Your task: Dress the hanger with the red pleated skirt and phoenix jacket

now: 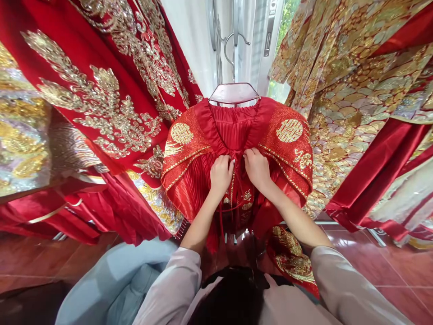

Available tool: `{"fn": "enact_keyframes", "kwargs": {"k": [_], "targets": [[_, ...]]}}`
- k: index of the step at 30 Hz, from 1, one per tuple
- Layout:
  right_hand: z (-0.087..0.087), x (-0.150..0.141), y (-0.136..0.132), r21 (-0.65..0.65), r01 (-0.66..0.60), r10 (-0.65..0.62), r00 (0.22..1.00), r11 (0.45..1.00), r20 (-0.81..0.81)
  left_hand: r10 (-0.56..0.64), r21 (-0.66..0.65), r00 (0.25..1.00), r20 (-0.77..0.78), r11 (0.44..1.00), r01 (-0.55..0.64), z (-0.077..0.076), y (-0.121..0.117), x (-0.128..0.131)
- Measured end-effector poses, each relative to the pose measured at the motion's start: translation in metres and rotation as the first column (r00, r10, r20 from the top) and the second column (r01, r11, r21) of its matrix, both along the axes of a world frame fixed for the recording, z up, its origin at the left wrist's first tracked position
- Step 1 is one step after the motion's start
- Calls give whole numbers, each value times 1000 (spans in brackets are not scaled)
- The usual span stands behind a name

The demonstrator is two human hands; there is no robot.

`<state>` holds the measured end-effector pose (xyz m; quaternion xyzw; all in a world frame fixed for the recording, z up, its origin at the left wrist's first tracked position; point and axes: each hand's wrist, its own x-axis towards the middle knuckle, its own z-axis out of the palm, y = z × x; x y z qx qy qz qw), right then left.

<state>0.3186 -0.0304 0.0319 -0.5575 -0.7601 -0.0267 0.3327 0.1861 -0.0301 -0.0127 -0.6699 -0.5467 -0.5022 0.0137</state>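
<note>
A red garment with a gathered neckline, gold round emblems on the shoulders and gold beaded trim hangs in front of me on a clothes hanger. At the front of its neck, my left hand is closed in a pinch on the red tie cord. Just to the right, my right hand pinches at the same neckline, its fingertips close to the left ones. Thin cord ends dangle below both hands. The exact grip under the fingertips is partly hidden.
Red cloth with gold sequin embroidery hangs on the left. A gold scale-patterned garment hangs on the right. Behind the hanger are a white curtain and a door frame. A grey-blue seat stands at lower left on red tiles.
</note>
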Motion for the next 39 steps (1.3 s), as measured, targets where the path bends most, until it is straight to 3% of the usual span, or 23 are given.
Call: {"fn": "enact_keyframes", "kwargs": {"k": [3, 6, 8, 10, 13, 18, 20, 23, 25, 27, 29, 31, 32, 34, 36, 37, 39], "targets": [[-2, 2, 9, -18, -104, 100, 982, 994, -163, -242, -22, 937, 251, 967, 255, 4, 3, -9], [-6, 1, 11, -77, -319, 239, 829, 945, -506, -377, -23, 782, 497, 895, 446, 13, -3, -16], [-7, -5, 9, -43, -376, 255, 702, 925, -665, -400, 17, 742, 538, 885, 465, 24, -10, -17], [-3, -10, 6, 37, -338, 263, 652, 940, -712, -408, 73, 753, 516, 897, 436, 37, -15, -19], [11, -5, 4, 124, -304, 304, 666, 945, -681, -428, 150, 773, 468, 901, 408, 62, -16, -29], [44, 40, 23, 239, -201, 309, 718, 950, -624, -399, 355, 804, 441, 900, 252, 94, -1, -65], [49, 56, 32, 225, -162, 267, 757, 961, -597, -402, 329, 803, 440, 904, 272, 98, 2, -76], [47, 66, 38, 57, -273, 264, 821, 960, -505, -457, 106, 813, 362, 886, 451, 96, -5, -87], [45, 65, 36, -144, -417, 320, 839, 897, -441, -471, -65, 850, 234, 865, 497, 93, -14, -91], [45, 60, 31, -323, -539, 403, 822, 778, -402, -354, -108, 932, 72, 927, 360, 90, -20, -91], [50, 51, 25, -422, -641, 494, 765, 641, -413, -114, 21, 993, -5, 993, 114, 90, -19, -86], [56, 39, 21, -410, -734, 550, 678, 541, -488, 80, 188, 995, 59, 978, -90, 91, -11, -76], [58, 33, 19, -351, -771, 554, 629, 531, -545, 120, 250, 985, 120, 957, -147, 92, -6, -70], [58, 18, 20, -155, -781, 524, 538, 605, -660, 79, 322, 971, 226, 935, -151, 94, 3, -56], [54, 6, 22, 20, -691, 494, 495, 723, -715, -90, 309, 960, 264, 951, 4, 96, 9, -40], [51, 2, 24, 76, -634, 492, 513, 770, -704, -195, 266, 945, 264, 956, 123, 96, 10, -33], [44, -2, 26, 140, -532, 500, 627, 835, -597, -363, 144, 896, 257, 931, 336, 94, 9, -20]]}}
